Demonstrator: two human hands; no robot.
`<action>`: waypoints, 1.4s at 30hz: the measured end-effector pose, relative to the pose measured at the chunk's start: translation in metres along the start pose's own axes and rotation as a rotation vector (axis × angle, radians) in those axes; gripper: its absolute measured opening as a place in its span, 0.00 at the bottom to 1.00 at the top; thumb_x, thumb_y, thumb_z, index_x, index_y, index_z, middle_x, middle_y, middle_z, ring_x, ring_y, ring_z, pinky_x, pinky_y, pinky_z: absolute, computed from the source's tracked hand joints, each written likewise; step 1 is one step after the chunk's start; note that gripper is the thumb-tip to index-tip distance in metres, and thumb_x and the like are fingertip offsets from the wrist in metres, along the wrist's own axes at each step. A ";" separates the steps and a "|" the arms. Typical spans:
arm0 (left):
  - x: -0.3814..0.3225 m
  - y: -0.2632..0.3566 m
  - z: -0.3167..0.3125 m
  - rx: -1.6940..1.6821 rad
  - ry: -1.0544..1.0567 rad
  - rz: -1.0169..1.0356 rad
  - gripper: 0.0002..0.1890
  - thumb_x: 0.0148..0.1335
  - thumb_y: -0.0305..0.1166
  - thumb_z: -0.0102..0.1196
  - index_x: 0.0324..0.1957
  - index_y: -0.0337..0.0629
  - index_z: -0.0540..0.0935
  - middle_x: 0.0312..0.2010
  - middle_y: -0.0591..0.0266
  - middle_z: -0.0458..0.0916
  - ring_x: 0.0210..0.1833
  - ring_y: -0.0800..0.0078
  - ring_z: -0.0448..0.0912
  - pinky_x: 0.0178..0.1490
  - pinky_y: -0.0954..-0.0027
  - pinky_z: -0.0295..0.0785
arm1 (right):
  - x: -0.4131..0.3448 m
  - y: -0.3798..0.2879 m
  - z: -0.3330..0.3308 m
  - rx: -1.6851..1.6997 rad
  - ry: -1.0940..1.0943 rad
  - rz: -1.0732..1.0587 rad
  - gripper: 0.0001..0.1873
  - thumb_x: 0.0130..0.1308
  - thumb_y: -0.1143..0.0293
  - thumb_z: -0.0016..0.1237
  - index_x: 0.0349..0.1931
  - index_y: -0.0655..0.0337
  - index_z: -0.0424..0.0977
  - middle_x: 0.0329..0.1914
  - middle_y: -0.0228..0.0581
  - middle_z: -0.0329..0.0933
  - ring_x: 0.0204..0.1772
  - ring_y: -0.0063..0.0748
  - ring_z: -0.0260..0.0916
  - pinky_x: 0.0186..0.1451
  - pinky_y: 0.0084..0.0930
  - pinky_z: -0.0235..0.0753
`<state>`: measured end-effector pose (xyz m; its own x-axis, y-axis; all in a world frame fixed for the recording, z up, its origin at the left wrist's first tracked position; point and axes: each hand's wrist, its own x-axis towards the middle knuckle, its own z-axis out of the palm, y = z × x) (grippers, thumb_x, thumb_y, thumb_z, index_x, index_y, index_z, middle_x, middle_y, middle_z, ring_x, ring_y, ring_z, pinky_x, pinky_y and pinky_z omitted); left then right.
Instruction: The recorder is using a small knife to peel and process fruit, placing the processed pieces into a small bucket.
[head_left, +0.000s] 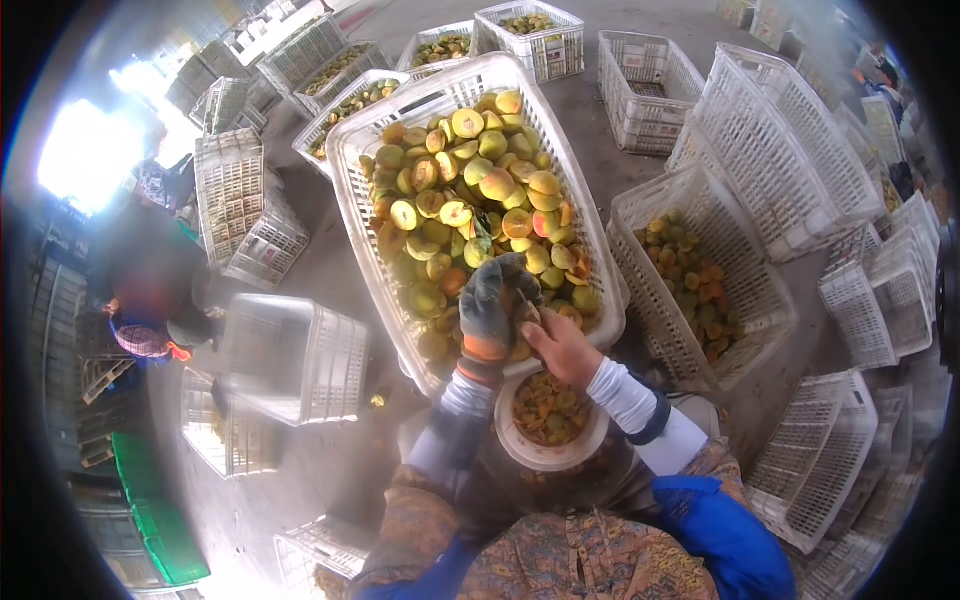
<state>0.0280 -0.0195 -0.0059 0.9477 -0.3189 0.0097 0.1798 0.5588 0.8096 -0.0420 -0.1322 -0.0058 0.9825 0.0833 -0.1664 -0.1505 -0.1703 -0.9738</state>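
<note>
My left hand (491, 304), in a dark coated work glove with an orange cuff, is closed around a small fruit piece over the near end of a white plastic crate (352, 195). Bare, my right hand (559, 345) meets it, with a small tool, probably a knife, between its fingers; the blade is mostly hidden. Many green-yellow halved fruits (465, 214), like peaches or apricots, fill the crate, some with their cut faces up. Below my hands a round white bucket (551, 457) holds cut fruit pieces (551, 409).
On the right a deeper white crate (772, 300) holds more fruit (690, 285), beside a tall crate (795, 142). Crates of fruit stand beyond, one being a white crate (532, 49). At left are an overturned crate (300, 360), a bent-over person (154, 285) and green netting (154, 510).
</note>
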 end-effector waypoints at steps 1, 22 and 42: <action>-0.002 -0.003 -0.001 0.112 0.029 0.057 0.23 0.67 0.47 0.44 0.46 0.33 0.75 0.31 0.58 0.77 0.33 0.71 0.75 0.39 0.69 0.73 | 0.000 0.000 0.002 -0.141 0.067 -0.029 0.12 0.64 0.69 0.41 0.41 0.68 0.65 0.33 0.61 0.72 0.40 0.64 0.68 0.41 0.44 0.68; 0.002 0.001 -0.011 0.936 -0.231 0.474 0.17 0.67 0.36 0.46 0.48 0.31 0.76 0.27 0.61 0.80 0.27 0.78 0.76 0.31 0.77 0.72 | -0.012 -0.011 0.016 0.928 -0.148 0.543 0.15 0.70 0.54 0.35 0.30 0.54 0.61 0.18 0.22 0.54 0.16 0.13 0.49 0.16 0.18 0.52; 0.000 0.025 0.003 0.388 -0.043 -0.062 0.25 0.67 0.47 0.40 0.47 0.31 0.75 0.18 0.60 0.74 0.20 0.72 0.74 0.24 0.74 0.70 | -0.013 -0.007 0.008 -0.015 -0.094 -0.083 0.15 0.65 0.63 0.42 0.42 0.68 0.65 0.34 0.56 0.74 0.39 0.53 0.72 0.41 0.39 0.69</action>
<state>0.0318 -0.0080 0.0156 0.9246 -0.3798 -0.0282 0.1155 0.2091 0.9710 -0.0543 -0.1245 0.0022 0.9768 0.1896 -0.0998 -0.0667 -0.1736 -0.9826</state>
